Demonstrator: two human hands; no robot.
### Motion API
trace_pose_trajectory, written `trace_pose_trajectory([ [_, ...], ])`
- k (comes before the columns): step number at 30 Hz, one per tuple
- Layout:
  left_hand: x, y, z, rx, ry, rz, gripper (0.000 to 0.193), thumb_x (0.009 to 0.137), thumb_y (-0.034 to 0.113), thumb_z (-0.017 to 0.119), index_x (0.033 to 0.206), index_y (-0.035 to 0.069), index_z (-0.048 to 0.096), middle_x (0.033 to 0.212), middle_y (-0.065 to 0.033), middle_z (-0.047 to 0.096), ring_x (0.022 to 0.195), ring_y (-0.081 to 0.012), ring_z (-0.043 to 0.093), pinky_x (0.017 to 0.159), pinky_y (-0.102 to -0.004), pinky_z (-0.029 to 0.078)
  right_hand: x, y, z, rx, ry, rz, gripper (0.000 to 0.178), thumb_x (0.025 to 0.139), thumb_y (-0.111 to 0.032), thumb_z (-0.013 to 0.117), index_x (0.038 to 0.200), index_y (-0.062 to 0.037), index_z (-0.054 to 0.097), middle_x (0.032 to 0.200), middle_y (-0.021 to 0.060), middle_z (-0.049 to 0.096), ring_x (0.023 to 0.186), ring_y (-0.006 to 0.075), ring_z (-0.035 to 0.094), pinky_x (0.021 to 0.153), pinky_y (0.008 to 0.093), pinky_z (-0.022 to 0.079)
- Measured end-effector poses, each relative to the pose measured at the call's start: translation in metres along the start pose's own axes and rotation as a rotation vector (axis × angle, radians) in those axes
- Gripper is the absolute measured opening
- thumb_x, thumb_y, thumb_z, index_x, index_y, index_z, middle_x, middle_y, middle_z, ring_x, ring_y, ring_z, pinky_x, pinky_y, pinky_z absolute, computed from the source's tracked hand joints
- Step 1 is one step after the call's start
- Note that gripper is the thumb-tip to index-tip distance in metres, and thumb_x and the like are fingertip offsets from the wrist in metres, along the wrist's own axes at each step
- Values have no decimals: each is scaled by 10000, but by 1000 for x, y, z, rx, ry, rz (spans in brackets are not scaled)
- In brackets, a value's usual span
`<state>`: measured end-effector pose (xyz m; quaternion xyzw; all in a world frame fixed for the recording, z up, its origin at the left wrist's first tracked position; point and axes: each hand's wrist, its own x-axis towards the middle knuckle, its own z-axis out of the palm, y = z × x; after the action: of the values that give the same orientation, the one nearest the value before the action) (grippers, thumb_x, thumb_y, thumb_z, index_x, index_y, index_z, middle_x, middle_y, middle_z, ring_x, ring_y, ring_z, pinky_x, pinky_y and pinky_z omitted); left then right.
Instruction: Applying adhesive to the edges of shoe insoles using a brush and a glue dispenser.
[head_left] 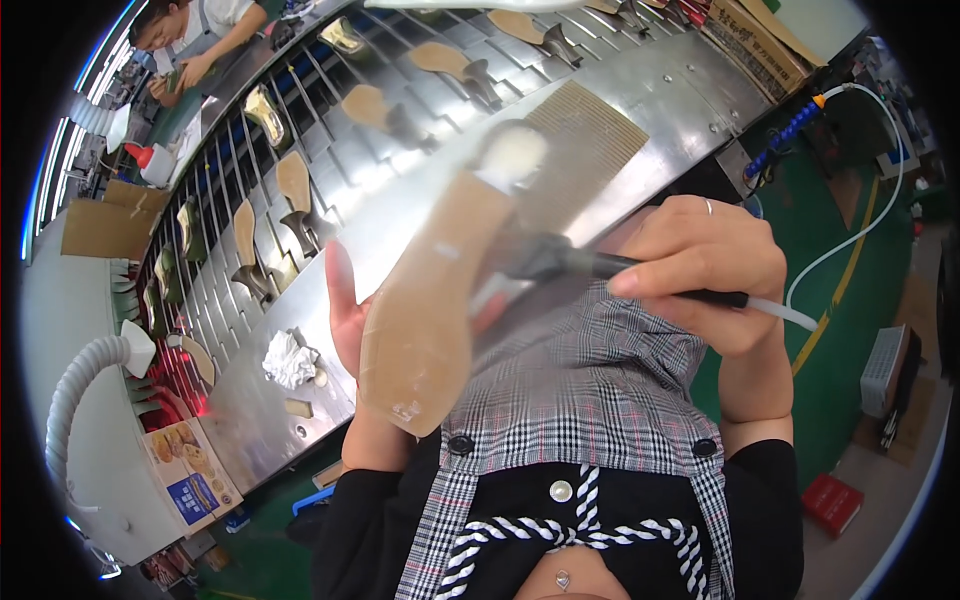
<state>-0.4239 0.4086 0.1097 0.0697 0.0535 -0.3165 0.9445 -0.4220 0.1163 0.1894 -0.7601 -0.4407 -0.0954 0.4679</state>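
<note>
A tan shoe sole (418, 330) lies on my left hand (348, 310), whose thumb stands up along one edge while its fingertips show past the opposite edge. Most of that palm is hidden behind the sole. My right hand (705, 265) pinches the handle of a brush (610, 265), dark with a white tail end. Its blurred dark head is close beside the sole's edge; I cannot tell whether they touch. Past the sole's narrow end is a blurred round white patch (515, 153). A ribbed tan sheet (585, 140) rests on the metal bench there.
A slatted conveyor (330, 150) carries several tan soles with dark heels and shiny shoe parts. Crumpled white paper (290, 360) lies on the metal bench. A grey flexible duct (85, 380) stands at left, a cardboard box (760, 50) far right. Another person (195, 45) works across the conveyor.
</note>
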Motion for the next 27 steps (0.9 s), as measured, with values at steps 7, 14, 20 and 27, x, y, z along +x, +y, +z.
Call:
trace_pose_trajectory([
  [7, 3, 2, -11, -93, -342, -55, 996, 946, 741, 272, 1571, -8, 68, 1646, -196, 83, 1521, -387, 39, 1152, -666, 186, -3, 6, -6, 4, 90, 77, 244, 711, 2, 737, 954, 16, 753, 808, 151, 717, 724, 248, 673, 645, 317, 497],
  [14, 0, 10, -24, -256, -270, -225, 828, 1000, 621, 269, 1579, 44, 137, 1641, -198, 86, 1486, -455, 85, 976, -693, 409, -6, 15, -4, 1, 158, 149, 245, 735, -18, 719, 977, 3, 752, 826, 118, 719, 683, 208, 644, 594, 303, 455],
  [20, 3, 31, -68, -284, -301, -300, 638, 965, 270, 510, 1500, -6, 298, 1475, -273, 388, 958, -309, 552, 545, -297, 554, -11, 12, 6, 188, 87, 222, 224, 756, -66, 747, 972, -9, 752, 817, 121, 713, 714, 202, 669, 627, 290, 487],
  [27, 18, -4, -23, 1680, -280, 472, 660, 831, -71, 636, 1449, -45, 405, 1390, -146, 523, 1304, -252, 503, 1121, -391, 328, -5, -5, 30, 70, 127, 229, 257, 742, -14, 723, 997, 7, 743, 790, 125, 701, 666, 229, 659, 578, 280, 473],
])
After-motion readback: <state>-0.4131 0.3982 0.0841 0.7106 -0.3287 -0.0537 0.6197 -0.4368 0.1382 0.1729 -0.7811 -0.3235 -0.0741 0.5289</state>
